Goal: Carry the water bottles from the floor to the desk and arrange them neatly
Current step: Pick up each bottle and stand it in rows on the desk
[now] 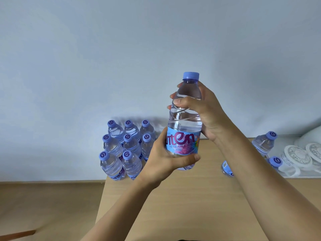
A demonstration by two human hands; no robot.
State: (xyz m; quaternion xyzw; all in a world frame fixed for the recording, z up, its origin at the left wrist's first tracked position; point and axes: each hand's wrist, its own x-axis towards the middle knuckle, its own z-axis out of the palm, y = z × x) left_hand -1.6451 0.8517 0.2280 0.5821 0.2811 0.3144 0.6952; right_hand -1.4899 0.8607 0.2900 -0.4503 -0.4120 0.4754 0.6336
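I see a water bottle (185,126) held upright in the middle of the frame, lifted clear of the desk (173,206). My left hand (165,159) wraps its lower half, thumb curled across the front just under the blue label and the fingers hidden behind it. My right hand (201,108) grips the shoulder below the purple cap, thumb pressed on the near side, fingertips showing round the far left edge of the clear plastic.

Left of centre, at the desk's far left corner against the pale wall (121,49), I count a block of eight bottles (125,148) standing upright in rows. At the right edge two more bottles (264,142) stand on the desk, and a third (226,168) shows partly behind my right forearm; I think it stands upright too, though most of it is covered. White lidded containers (298,157) sit at far right.
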